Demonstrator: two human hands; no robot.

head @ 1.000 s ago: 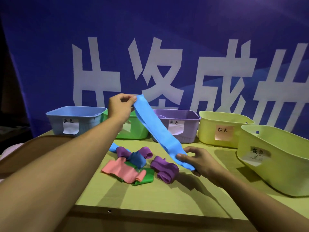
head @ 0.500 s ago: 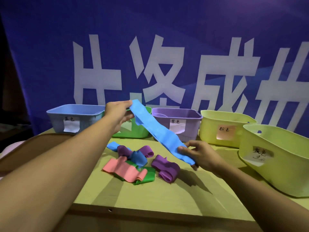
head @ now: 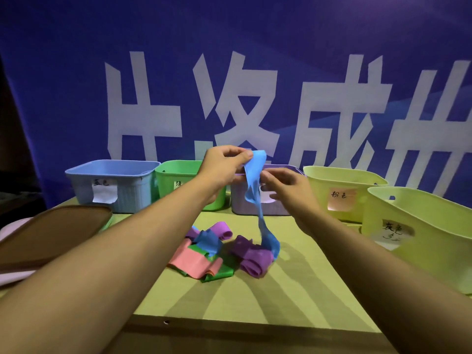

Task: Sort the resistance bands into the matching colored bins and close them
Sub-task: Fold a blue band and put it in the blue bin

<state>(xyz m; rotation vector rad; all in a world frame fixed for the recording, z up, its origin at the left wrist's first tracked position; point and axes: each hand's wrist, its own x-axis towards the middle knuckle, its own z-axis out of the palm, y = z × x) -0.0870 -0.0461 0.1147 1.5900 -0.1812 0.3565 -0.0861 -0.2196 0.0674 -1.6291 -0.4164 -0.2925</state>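
A long blue resistance band (head: 255, 190) hangs from both hands down to the table. My left hand (head: 224, 164) pinches its top end, raised in front of the purple bin (head: 245, 205). My right hand (head: 288, 187) holds the band just below, fingers curled at its edge. The band's lower end touches a rolled purple band (head: 251, 259). Beside it lie a pink band (head: 194, 261), a green band (head: 217, 273), a smaller blue band (head: 208, 241) and another purple band (head: 222, 229). The blue bin (head: 115, 175) and the green bin (head: 176, 169) stand open at the back left.
Two yellow-green bins stand at the right, one labelled pink (head: 344, 180) and one labelled grey (head: 421, 226). A brown lid (head: 51, 231) lies on a pale lid (head: 10, 274) at the left. The table's front edge (head: 255, 325) is close to me.
The right hand let go of the band's low end and rose to meet the left hand near its top. The band, stretched slantwise before, now hangs straight down.
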